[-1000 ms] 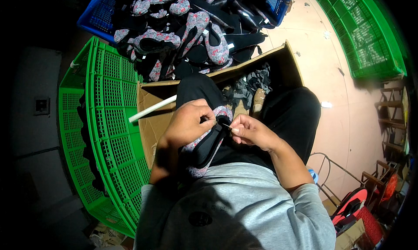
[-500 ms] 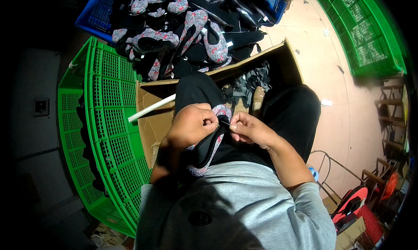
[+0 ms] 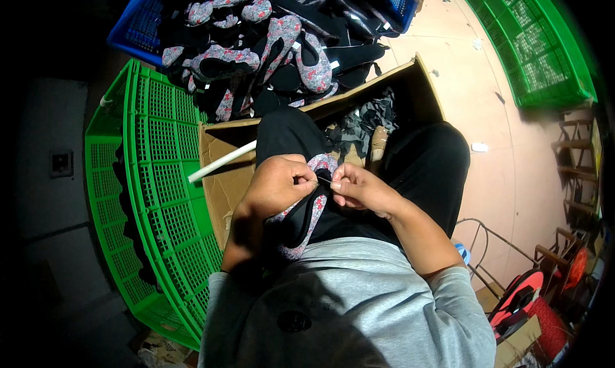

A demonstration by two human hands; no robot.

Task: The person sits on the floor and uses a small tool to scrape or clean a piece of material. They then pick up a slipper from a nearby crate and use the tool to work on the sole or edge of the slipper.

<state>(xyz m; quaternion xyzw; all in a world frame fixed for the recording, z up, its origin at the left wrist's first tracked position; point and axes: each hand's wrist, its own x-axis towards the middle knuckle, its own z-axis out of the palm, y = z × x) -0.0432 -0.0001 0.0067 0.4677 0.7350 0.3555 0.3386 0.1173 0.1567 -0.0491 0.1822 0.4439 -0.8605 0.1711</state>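
A floral grey-and-pink fabric shoe (image 3: 315,215) with a black inside lies across my lap. My left hand (image 3: 282,183) overlaps it from the left, thumb and forefinger pinched at the shoe's dark opening. Facing it, my right hand (image 3: 362,190) is closed in a pinch on a thin, light, needle-like piece (image 3: 325,179). This piece spans the small gap between the fingertips of both hands. Whether its far end enters the fabric is too small to tell. The shoe's middle is partly covered by my left hand.
An open cardboard box (image 3: 221,159) with dark scraps sits before my knees, a white tube (image 3: 221,161) across its left side. Beyond is a blue crate (image 3: 138,31) heaped with similar shoes. Green crates stand at left (image 3: 173,195) and far right (image 3: 544,54). Metal frames are at right.
My right hand has shifted slightly left and up, closer to my left fingertips. The gap spanned by the thin piece looks narrower. The shoe stays on my lap.
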